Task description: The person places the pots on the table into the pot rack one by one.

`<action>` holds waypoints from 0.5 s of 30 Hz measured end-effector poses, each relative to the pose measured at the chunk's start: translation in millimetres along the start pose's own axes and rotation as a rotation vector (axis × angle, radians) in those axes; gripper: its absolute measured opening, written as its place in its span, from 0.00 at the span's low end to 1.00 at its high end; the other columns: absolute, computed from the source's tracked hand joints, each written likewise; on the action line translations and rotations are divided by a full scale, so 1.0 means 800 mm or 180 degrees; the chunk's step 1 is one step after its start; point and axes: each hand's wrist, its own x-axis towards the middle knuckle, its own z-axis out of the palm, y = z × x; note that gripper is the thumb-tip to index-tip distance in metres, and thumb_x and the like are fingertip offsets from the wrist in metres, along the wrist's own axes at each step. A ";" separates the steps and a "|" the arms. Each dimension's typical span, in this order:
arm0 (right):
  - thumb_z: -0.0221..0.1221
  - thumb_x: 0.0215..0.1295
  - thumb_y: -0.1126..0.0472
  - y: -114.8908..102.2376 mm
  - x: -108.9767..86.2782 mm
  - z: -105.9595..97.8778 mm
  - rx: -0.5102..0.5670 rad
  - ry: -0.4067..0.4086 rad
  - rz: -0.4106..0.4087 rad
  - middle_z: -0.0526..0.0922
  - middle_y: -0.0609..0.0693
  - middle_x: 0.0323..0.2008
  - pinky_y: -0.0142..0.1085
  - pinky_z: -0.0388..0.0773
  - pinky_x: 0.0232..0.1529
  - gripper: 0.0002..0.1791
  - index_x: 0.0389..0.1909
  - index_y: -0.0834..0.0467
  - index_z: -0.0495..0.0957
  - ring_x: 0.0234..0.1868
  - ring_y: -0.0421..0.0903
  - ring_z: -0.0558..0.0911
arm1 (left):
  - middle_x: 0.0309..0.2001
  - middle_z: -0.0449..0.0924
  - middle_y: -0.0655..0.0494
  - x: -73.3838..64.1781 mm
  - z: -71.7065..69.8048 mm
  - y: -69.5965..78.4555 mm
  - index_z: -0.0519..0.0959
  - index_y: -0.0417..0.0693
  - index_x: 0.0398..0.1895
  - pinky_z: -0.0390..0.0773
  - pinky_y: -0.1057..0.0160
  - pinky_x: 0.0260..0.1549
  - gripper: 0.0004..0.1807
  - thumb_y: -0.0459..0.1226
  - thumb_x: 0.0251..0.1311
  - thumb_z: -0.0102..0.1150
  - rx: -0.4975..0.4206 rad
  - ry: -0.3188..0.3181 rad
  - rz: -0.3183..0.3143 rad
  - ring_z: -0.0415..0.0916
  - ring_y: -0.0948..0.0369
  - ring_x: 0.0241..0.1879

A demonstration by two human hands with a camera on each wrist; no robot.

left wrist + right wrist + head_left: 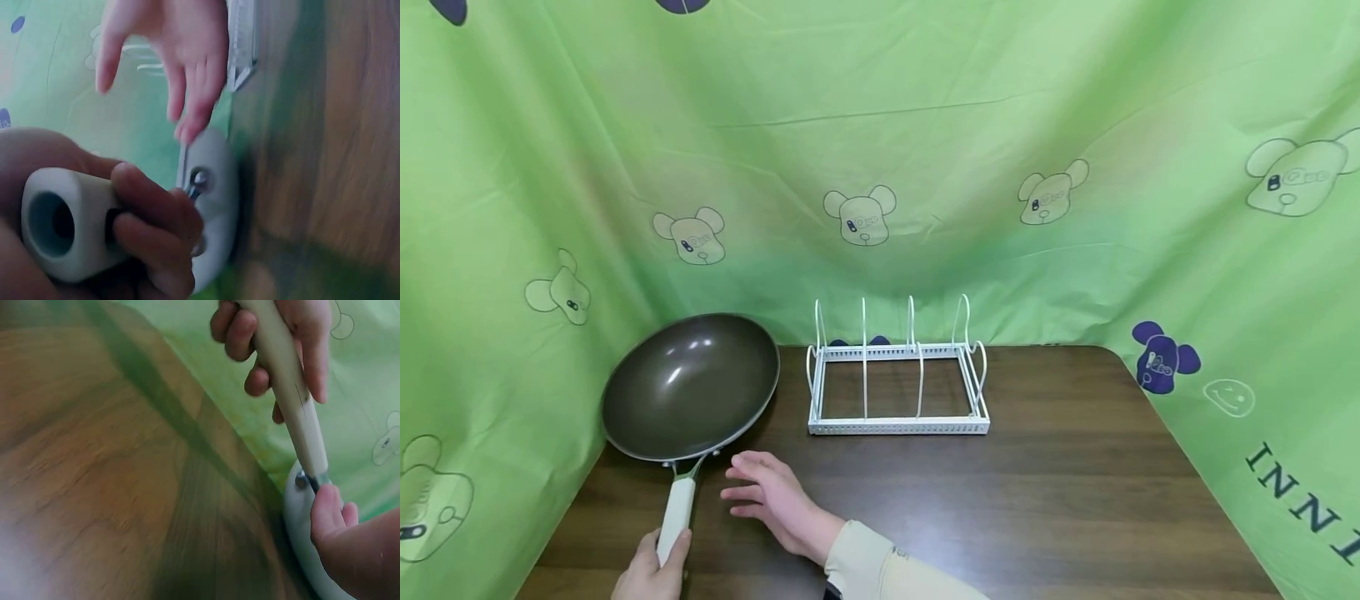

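A dark-coated frying pan [692, 387] with a pale outer wall [215, 219] is at the left of the table, its inside facing up and toward me. My left hand [655, 571] grips the white handle [677, 510] near its end; in the right wrist view, fingers [240, 337] curl round it. The hollow handle end shows in the left wrist view. Just right of where handle meets pan, my right hand [782, 504] holds nothing, fingers extended and spread toward the pan. Its fingertips overlap the pan's edge in both wrist views.
A white wire rack [898, 426] with upright loop dividers stands at the back middle of the brown wooden table [1060, 483]. Green cloth [955, 142] printed with bear heads hangs behind the table and along both sides.
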 end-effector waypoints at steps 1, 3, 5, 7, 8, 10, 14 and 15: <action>0.61 0.70 0.49 0.000 0.003 0.003 0.0019 0.0025 0.0026 0.79 0.58 0.51 0.43 0.83 0.48 0.27 0.60 0.62 0.69 0.45 0.50 0.85 | 0.29 0.81 0.42 -0.001 0.005 0.002 0.59 0.23 0.65 0.79 0.53 0.29 0.35 0.50 0.75 0.46 -0.0222 -0.0020 -0.0033 0.81 0.46 0.27; 0.61 0.69 0.48 0.000 0.010 0.009 0.0059 0.0074 0.0086 0.78 0.60 0.52 0.46 0.82 0.50 0.28 0.60 0.62 0.69 0.45 0.51 0.85 | 0.25 0.77 0.52 -0.003 0.014 0.004 0.55 0.21 0.66 0.78 0.59 0.23 0.36 0.48 0.76 0.45 -0.0720 -0.0101 -0.0082 0.77 0.55 0.20; 0.62 0.68 0.47 0.001 0.016 0.015 0.0111 0.0112 0.0172 0.78 0.61 0.53 0.49 0.80 0.53 0.28 0.60 0.61 0.68 0.46 0.52 0.84 | 0.24 0.75 0.54 -0.006 0.022 0.006 0.53 0.20 0.66 0.79 0.60 0.19 0.34 0.45 0.76 0.45 -0.1181 -0.0174 -0.0160 0.76 0.57 0.15; 0.62 0.67 0.46 0.001 0.023 0.020 0.0176 0.0130 0.0276 0.77 0.61 0.54 0.52 0.78 0.56 0.31 0.61 0.61 0.66 0.48 0.53 0.83 | 0.25 0.75 0.55 -0.007 0.028 0.007 0.53 0.20 0.64 0.79 0.61 0.17 0.32 0.43 0.77 0.44 -0.1514 -0.0229 -0.0213 0.76 0.58 0.14; 0.62 0.67 0.46 0.002 0.026 0.022 0.0202 0.0130 0.0337 0.76 0.61 0.54 0.53 0.77 0.57 0.32 0.62 0.62 0.66 0.50 0.55 0.82 | 0.25 0.74 0.55 -0.008 0.030 0.008 0.53 0.21 0.63 0.78 0.61 0.16 0.31 0.43 0.77 0.44 -0.1648 -0.0261 -0.0253 0.76 0.58 0.14; 0.62 0.67 0.45 0.003 0.033 0.025 0.0251 0.0120 0.0450 0.75 0.62 0.56 0.56 0.75 0.60 0.37 0.66 0.64 0.64 0.54 0.58 0.79 | 0.25 0.75 0.56 -0.008 0.036 0.012 0.54 0.24 0.62 0.78 0.61 0.16 0.28 0.42 0.77 0.44 -0.1833 -0.0298 -0.0329 0.77 0.58 0.14; 0.63 0.66 0.43 0.006 0.044 0.029 0.0370 0.0099 0.0625 0.71 0.67 0.62 0.61 0.69 0.64 0.47 0.71 0.70 0.56 0.61 0.67 0.74 | 0.26 0.75 0.58 -0.008 0.046 0.017 0.52 0.27 0.61 0.77 0.62 0.16 0.28 0.44 0.78 0.43 -0.2181 -0.0435 -0.0455 0.77 0.59 0.15; 0.63 0.66 0.43 0.006 0.046 0.030 0.0397 0.0083 0.0655 0.69 0.69 0.63 0.62 0.69 0.64 0.48 0.72 0.71 0.55 0.62 0.68 0.74 | 0.26 0.75 0.58 -0.008 0.049 0.018 0.52 0.27 0.60 0.77 0.62 0.17 0.27 0.45 0.79 0.43 -0.2258 -0.0464 -0.0478 0.77 0.60 0.15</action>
